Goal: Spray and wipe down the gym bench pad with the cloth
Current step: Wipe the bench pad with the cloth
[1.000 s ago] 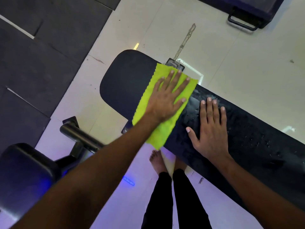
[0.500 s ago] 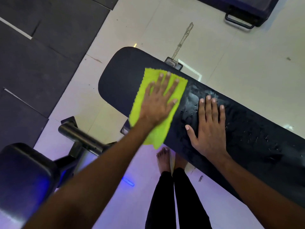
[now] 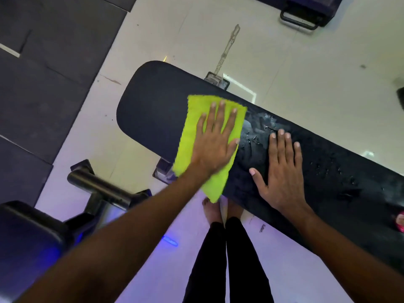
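Observation:
A long black bench pad (image 3: 153, 110) runs from upper left to lower right across the view. A lime-green cloth (image 3: 192, 127) lies flat across it near its rounded left end, one corner hanging off the near edge. My left hand (image 3: 215, 143) presses flat on the cloth, fingers spread. To the right of the cloth, my right hand (image 3: 282, 169) rests palm-down on the bare pad, holding nothing. Spray droplets and wet smears glisten on the pad between and beyond my hands. No spray bottle is in view.
Another black padded machine with a steel bar (image 3: 98, 186) stands at the lower left. My bare feet (image 3: 213, 211) stand on the tiled floor by the bench's near edge. Dark rubber mats (image 3: 43, 73) cover the floor at left. A black handled object (image 3: 306, 12) sits top right.
My left hand has slid the cloth along the pad toward its rounded left end and nearer edge. The wiped strip beside it shows smeared wetness. My right hand has stayed put.

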Tool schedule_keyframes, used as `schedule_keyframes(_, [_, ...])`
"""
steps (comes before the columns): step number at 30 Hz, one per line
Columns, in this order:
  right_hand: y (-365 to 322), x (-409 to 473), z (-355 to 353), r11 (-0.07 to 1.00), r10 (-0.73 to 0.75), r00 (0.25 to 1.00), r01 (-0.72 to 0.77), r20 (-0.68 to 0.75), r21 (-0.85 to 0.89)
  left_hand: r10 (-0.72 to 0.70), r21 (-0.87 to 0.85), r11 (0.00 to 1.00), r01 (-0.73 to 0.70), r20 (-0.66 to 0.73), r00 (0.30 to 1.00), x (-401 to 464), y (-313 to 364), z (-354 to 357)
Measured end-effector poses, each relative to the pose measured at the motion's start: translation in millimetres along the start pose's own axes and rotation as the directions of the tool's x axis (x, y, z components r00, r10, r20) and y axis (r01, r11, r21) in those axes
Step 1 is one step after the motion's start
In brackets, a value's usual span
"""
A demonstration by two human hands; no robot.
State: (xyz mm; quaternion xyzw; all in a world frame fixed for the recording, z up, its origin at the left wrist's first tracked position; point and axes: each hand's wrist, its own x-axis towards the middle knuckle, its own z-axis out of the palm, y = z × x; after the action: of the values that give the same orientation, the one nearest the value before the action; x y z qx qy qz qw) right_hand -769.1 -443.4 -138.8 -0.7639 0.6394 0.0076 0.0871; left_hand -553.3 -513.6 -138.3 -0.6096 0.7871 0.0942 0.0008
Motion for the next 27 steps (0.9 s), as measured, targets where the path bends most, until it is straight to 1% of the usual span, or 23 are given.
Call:
schedule_keyframes(1, [7,-6,0,1.0,0.011,1.0,-0.011,-0.003,-0.006,0.09,0.02,0.996,-0.09,0.005,0.996,17,-16,-4])
schedule_keyframes(2, [13,-11,0,1.0,0.019,1.0,-0.019,-0.001,-0.01,0.122,0.041,0.992,-0.121,-0.009,0.993,28,-31,-7])
schedule_keyframes(3, [16,-14,-1,1.0,0.024,1.0,-0.024,0.002,-0.01,0.092,0.046,0.995,-0.09,-0.025,0.995,33,-43,-10])
schedule_keyframes(4, [17,-16,-1,1.0,0.029,1.0,-0.029,0.005,-0.01,0.02,0.034,0.999,-0.018,-0.046,0.999,32,-50,-11])
schedule_keyframes(5, [16,-16,-2,0.999,0.038,0.999,-0.038,0.009,-0.011,-0.081,0.002,0.997,0.081,-0.065,0.995,26,-50,-12])
schedule_keyframes(7, [9,-14,-3,0.998,0.065,0.998,-0.065,0.015,-0.022,-0.299,-0.029,0.954,0.298,-0.088,0.95,2,-30,-9])
schedule_keyframes(8, [4,-12,-3,0.996,0.083,0.996,-0.083,0.017,-0.028,-0.372,-0.026,0.928,0.371,-0.077,0.925,-9,-11,-8])
schedule_keyframes(9, [-1,-9,-3,0.995,0.098,0.995,-0.098,0.019,-0.032,-0.408,-0.023,0.913,0.407,-0.052,0.911,-15,7,-7])
schedule_keyframes(10, [-5,-5,-4,0.994,0.105,0.994,-0.104,0.02,-0.036,-0.4,-0.021,0.917,0.399,-0.026,0.916,-14,20,-9])
schedule_keyframes(11, [-8,0,-3,0.994,0.103,0.995,-0.102,0.02,-0.044,-0.339,-0.019,0.941,0.339,0.006,0.941,-5,26,-12])
schedule_keyframes(12, [-10,4,-2,0.994,0.098,0.995,-0.097,0.017,-0.056,-0.221,-0.004,0.975,0.221,0.048,0.974,9,22,-15])
schedule_keyframes(13, [-12,7,0,0.993,0.098,0.995,-0.097,0.013,-0.073,-0.069,0.011,0.998,0.068,0.094,0.993,26,10,-17])
schedule_keyframes(14, [-12,8,2,0.991,0.101,0.995,-0.1,0.009,-0.089,0.052,0.022,0.998,-0.055,0.114,0.992,45,-8,-22])
schedule_keyframes(15, [-11,8,4,0.989,0.105,0.994,-0.104,0.004,-0.103,0.095,0.027,0.995,-0.099,0.113,0.989,63,-28,-28])
schedule_keyframes(16, [-11,7,5,0.988,0.106,0.994,-0.106,-0.001,-0.112,0.064,0.029,0.997,-0.066,0.088,0.994,76,-49,-32])
schedule_keyframes(19, [-11,7,6,0.988,0.104,0.995,-0.104,-0.007,-0.117,-0.121,0.015,0.993,0.121,-0.005,0.993,75,-91,-39])
schedule_keyframes(21, [-12,7,6,0.987,0.11,0.994,-0.11,-0.01,-0.114,-0.212,0.007,0.977,0.213,-0.042,0.976,57,-88,-36])
schedule_keyframes(24, [-12,6,7,0.989,0.108,0.994,-0.109,-0.018,-0.099,-0.432,0.0,0.902,0.432,-0.042,0.901,28,-48,-26])
schedule_keyframes(25, [-12,6,7,0.99,0.104,0.994,-0.105,-0.017,-0.095,-0.456,0.005,0.89,0.457,-0.027,0.889,22,-28,-22])
schedule_keyframes(26, [-12,6,8,0.991,0.101,0.995,-0.102,-0.018,-0.09,-0.436,0.008,0.9,0.436,-0.006,0.9,19,-8,-18])
schedule_keyframes(27, [-11,6,8,0.992,0.099,0.995,-0.1,-0.02,-0.083,-0.371,0.009,0.929,0.37,0.016,0.929,20,9,-14])
